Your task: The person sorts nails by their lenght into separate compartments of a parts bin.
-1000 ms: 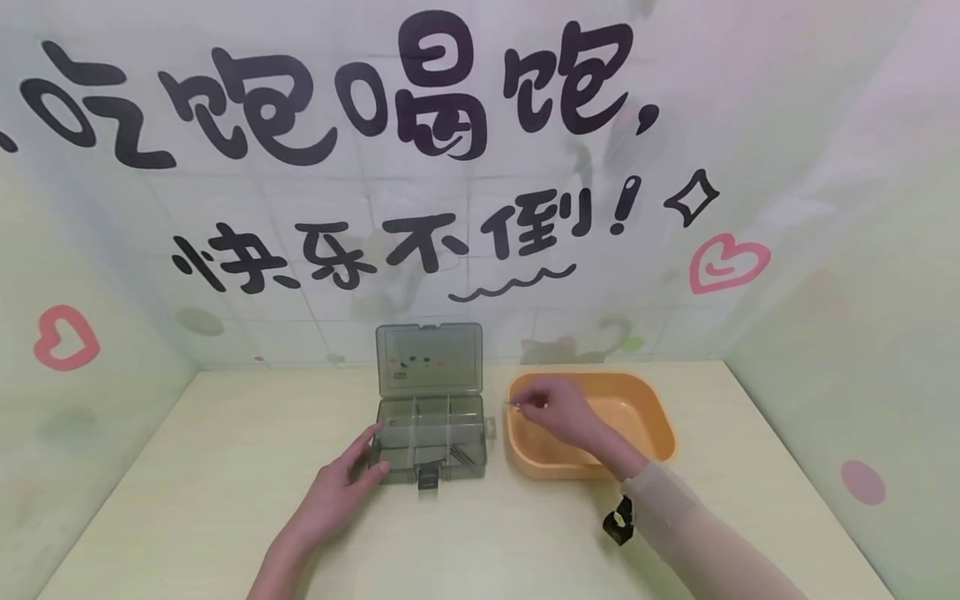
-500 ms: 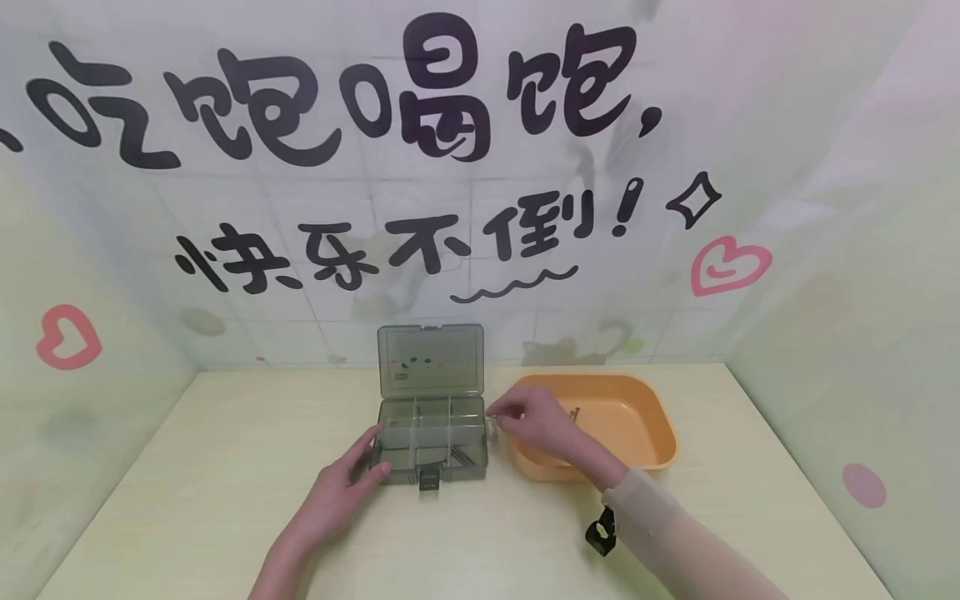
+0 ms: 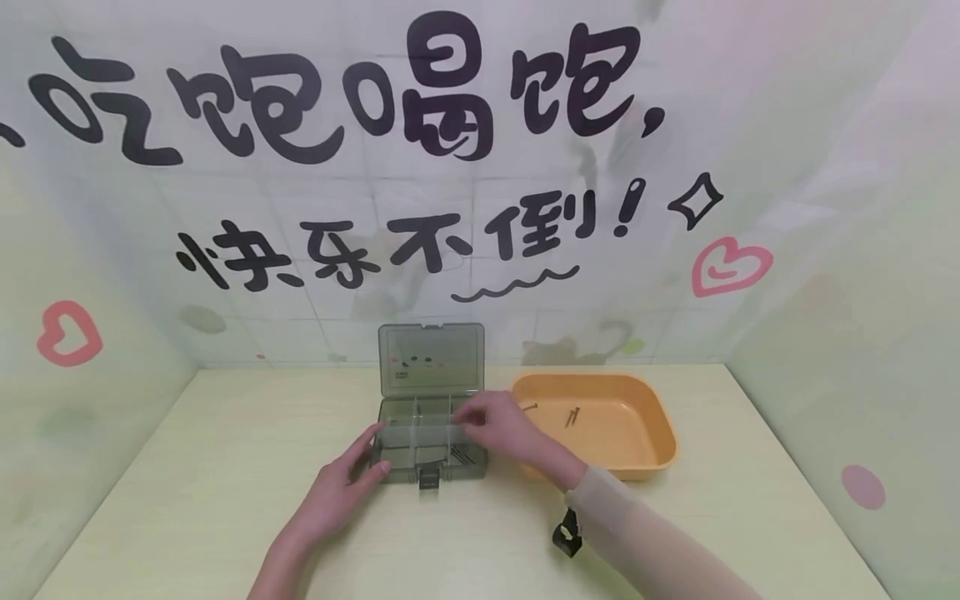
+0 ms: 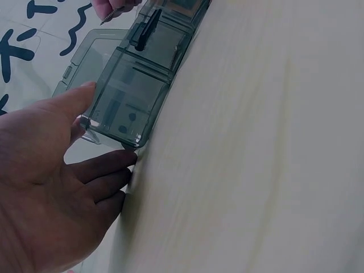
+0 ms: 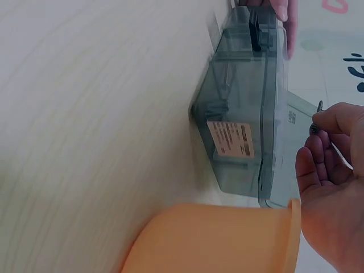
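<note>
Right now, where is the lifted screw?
The screw is pinched in the right hand, over the right side of the open gray compartment box in the head view.

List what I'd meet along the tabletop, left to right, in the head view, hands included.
Left hand, open gray compartment box, right hand, orange tray.

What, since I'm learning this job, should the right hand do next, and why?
Probably, the right hand should lower its pinched screw into the box and let go. It appears poised over the box's right part, the lid stands open, other screws lie inside, and the left hand rests against the opposite end.
</note>
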The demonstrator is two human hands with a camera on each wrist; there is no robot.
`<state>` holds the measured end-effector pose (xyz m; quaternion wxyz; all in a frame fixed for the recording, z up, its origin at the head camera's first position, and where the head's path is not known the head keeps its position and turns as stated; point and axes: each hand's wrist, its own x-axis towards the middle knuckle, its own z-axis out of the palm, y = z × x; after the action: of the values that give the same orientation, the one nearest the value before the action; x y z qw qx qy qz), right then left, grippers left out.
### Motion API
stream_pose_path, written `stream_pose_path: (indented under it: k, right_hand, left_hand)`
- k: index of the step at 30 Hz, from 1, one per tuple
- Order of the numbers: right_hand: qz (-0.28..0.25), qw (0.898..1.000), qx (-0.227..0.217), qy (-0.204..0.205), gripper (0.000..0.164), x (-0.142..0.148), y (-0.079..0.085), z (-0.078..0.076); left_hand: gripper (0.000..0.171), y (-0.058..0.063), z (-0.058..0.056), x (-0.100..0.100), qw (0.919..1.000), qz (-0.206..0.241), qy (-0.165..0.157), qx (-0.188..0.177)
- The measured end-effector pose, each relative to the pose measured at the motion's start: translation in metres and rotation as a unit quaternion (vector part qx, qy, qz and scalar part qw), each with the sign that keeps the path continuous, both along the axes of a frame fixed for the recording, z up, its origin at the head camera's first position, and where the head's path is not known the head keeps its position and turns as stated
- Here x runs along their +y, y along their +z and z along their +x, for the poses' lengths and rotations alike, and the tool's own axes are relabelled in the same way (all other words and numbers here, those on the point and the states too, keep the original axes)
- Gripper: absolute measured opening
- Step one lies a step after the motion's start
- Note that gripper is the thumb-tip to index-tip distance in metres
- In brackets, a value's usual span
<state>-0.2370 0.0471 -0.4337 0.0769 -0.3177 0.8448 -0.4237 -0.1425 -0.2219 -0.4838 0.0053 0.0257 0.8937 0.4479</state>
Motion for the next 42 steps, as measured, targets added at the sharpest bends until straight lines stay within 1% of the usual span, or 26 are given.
stream_pose_path:
  k: [2,6,8,16,21,25,28,31,35,42]
  right_hand:
    - [0.006,1.000,0.002,0.003,0.018,-0.005,-0.001,0.000]
    - [0.024,0.999,0.025,0.014,0.016,-0.014,-0.003,0.000]
    - [0.030,0.999,0.029,0.014,0.017,-0.016,-0.003,0.000]
    - [0.028,0.997,0.064,0.026,0.016,-0.023,-0.005,0.003]
    - [0.029,0.997,0.073,0.022,0.018,-0.024,-0.008,0.002]
    - [0.026,0.997,0.067,0.014,0.019,-0.021,-0.010,0.001]
    - [0.022,0.999,0.048,0.011,0.020,-0.018,-0.009,0.001]
    - [0.020,0.999,0.028,0.010,0.021,-0.015,-0.007,0.001]
    - [0.020,1.000,0.014,0.004,0.022,-0.010,-0.003,0.000]
    - [0.022,1.000,0.020,-0.011,0.024,0.001,-0.001,-0.002]
  left_hand:
    - [0.066,0.001,0.001,0.000,1.0000,-0.003,0.002,0.000]
    - [0.066,0.001,0.000,-0.001,1.0000,-0.003,0.004,0.000]
    - [0.067,0.000,-0.001,-0.001,1.0000,-0.003,0.002,-0.001]
    - [0.066,-0.001,-0.001,-0.001,1.0000,-0.005,0.004,0.005]
    - [0.067,-0.002,-0.002,0.000,1.0000,-0.005,0.001,0.005]
    - [0.068,-0.002,-0.001,-0.001,1.0000,-0.005,0.002,0.007]
    - [0.067,-0.001,0.000,-0.001,1.0000,-0.006,0.004,0.005]
    - [0.066,-0.001,0.000,-0.001,1.0000,-0.006,0.005,0.004]
    - [0.065,0.000,-0.001,0.000,1.0000,-0.001,0.001,0.007]
    - [0.065,-0.002,-0.002,0.000,1.0000,-0.004,0.001,0.003]
